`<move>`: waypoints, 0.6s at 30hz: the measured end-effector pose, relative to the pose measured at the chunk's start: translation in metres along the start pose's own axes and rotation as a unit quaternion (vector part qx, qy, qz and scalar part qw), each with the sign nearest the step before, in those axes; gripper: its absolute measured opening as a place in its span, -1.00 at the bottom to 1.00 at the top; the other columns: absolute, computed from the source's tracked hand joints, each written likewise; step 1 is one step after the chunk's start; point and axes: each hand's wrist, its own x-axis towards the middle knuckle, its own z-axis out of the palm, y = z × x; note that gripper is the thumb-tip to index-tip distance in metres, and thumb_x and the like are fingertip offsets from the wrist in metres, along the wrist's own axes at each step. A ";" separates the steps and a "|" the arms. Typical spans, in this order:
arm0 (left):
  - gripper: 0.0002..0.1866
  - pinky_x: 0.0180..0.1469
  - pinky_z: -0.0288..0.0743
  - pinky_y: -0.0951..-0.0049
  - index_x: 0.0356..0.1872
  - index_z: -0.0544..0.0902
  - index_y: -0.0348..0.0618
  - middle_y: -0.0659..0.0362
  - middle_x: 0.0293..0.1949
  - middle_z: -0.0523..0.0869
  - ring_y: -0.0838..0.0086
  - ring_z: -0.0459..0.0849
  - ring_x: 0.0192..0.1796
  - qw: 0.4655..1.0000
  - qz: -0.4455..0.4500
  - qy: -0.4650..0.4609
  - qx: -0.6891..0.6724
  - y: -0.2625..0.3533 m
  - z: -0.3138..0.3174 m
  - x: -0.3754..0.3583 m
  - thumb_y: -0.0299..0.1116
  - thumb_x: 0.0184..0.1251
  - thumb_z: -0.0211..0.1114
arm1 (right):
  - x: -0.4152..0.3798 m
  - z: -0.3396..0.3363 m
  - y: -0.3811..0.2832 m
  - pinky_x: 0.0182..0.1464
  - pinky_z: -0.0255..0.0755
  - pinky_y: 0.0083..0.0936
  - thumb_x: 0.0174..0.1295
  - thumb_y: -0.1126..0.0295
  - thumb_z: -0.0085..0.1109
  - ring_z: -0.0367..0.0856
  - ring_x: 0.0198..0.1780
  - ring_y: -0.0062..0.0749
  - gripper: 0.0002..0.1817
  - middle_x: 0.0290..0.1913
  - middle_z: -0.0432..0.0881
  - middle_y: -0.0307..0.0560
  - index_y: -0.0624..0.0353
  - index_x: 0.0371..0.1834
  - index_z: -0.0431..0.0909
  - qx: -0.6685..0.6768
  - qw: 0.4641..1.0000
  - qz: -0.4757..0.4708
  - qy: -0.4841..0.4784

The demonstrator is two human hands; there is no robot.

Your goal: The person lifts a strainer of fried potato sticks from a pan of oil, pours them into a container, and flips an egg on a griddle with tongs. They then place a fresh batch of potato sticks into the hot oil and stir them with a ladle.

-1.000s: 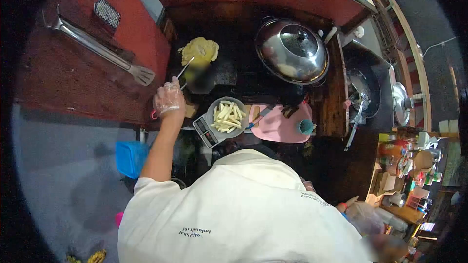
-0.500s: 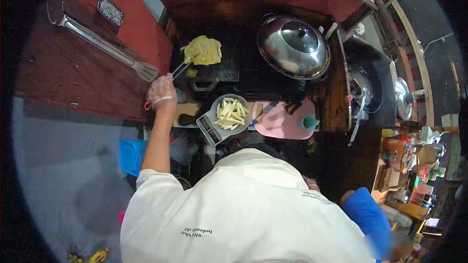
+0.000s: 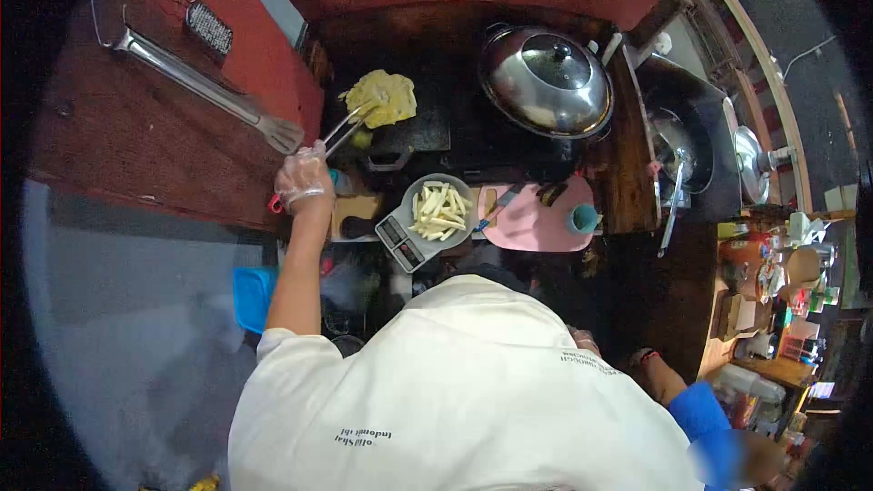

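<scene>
My left hand (image 3: 304, 176), in a clear plastic glove, is closed around metal tongs (image 3: 340, 135). The tongs' far ends touch the lower left edge of a flat, yellow, omelette-like sheet (image 3: 386, 95), which lies on a dark cooking surface. Beside the shirt's right side, only a small part of my right hand (image 3: 585, 340) shows, also gloved; its fingers are mostly hidden. In front of my body, pale cut sticks (image 3: 440, 211) fill a grey bowl (image 3: 469, 194) on a digital kitchen scale (image 3: 400, 244).
Right of the scale lies a pink cutting board (image 3: 546, 223) with a knife (image 3: 498, 206) and a teal cup (image 3: 583, 218). A lidded wok (image 3: 547, 82) stands behind. A slotted turner (image 3: 200, 91) hangs on the left. Another person's blue sleeve (image 3: 698, 414) is at lower right.
The tongs' arms look wider apart now, at the sheet's edge. The view has shifted slightly. At lower right, the other person's forearm has come further into view.
</scene>
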 end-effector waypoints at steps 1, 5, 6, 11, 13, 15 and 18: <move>-0.83 -0.26 0.60 0.21 -0.26 0.67 0.00 0.13 -0.30 0.71 0.22 0.72 -0.22 1.000 0.001 0.001 0.001 0.000 0.000 -0.002 -0.35 0.27 0.09 | -0.002 0.002 -0.004 0.28 0.32 -0.19 0.36 -0.05 -0.19 0.42 0.29 -0.01 -0.43 0.30 0.42 0.08 0.08 0.24 0.43 -0.001 1.000 -0.005 0.000; -0.83 -0.26 0.58 0.22 -0.23 0.66 0.02 0.15 -0.33 0.69 0.26 0.69 -0.22 1.000 0.019 -0.008 -0.013 -0.001 -0.005 -0.013 -0.36 0.25 0.11 | -0.017 0.008 -0.020 0.28 0.32 -0.18 0.35 -0.05 -0.18 0.41 0.30 0.01 -0.44 0.30 0.42 0.10 0.11 0.22 0.46 -0.011 1.000 -0.026 0.006; -0.83 -0.25 0.58 0.21 -0.22 0.66 0.03 0.15 -0.33 0.68 0.27 0.69 -0.21 0.999 0.029 -0.013 -0.011 -0.004 -0.005 -0.017 -0.37 0.25 0.12 | -0.019 0.008 -0.022 0.28 0.32 -0.18 0.35 -0.04 -0.17 0.41 0.30 0.01 -0.44 0.30 0.42 0.10 0.11 0.21 0.47 -0.010 1.000 -0.028 0.008; -0.71 -0.10 0.54 0.07 -0.04 0.67 -0.01 -0.01 -0.21 0.70 0.03 0.67 -0.14 0.985 -0.046 -0.029 -0.162 -0.021 0.008 -0.043 -0.26 0.21 0.25 | -0.009 0.024 -0.025 0.26 0.33 -0.18 0.30 -0.07 -0.10 0.42 0.28 0.01 -0.41 0.28 0.44 0.12 0.14 0.18 0.49 0.014 1.000 -0.011 0.017; -0.76 -0.09 0.52 0.04 -0.12 0.66 -0.08 -0.05 -0.21 0.69 0.00 0.66 -0.13 0.968 -0.101 -0.091 -0.212 -0.027 0.020 -0.049 -0.27 0.26 0.18 | -0.004 0.027 -0.024 0.25 0.33 -0.17 0.28 -0.09 -0.06 0.43 0.28 0.01 -0.40 0.27 0.45 0.13 0.16 0.16 0.50 0.025 0.999 -0.003 0.021; -0.75 -0.08 0.49 0.01 -0.22 0.65 -0.17 -0.14 -0.24 0.68 -0.07 0.64 -0.14 0.945 -0.157 -0.134 -0.255 -0.024 0.006 -0.060 -0.25 0.33 0.07 | 0.001 0.030 -0.024 0.23 0.34 -0.17 0.25 -0.11 -0.02 0.44 0.27 0.01 -0.38 0.25 0.46 0.14 0.17 0.15 0.51 0.034 0.999 0.004 0.024; -0.74 -0.11 0.48 0.02 -0.22 0.64 -0.18 -0.18 -0.22 0.66 -0.08 0.63 -0.13 0.944 -0.081 -0.101 -0.303 -0.037 0.075 -0.060 -0.24 0.33 0.07 | 0.009 0.035 -0.023 0.22 0.34 -0.17 0.21 -0.13 0.03 0.45 0.26 0.01 -0.36 0.24 0.48 0.15 0.20 0.13 0.53 0.055 0.998 0.016 0.028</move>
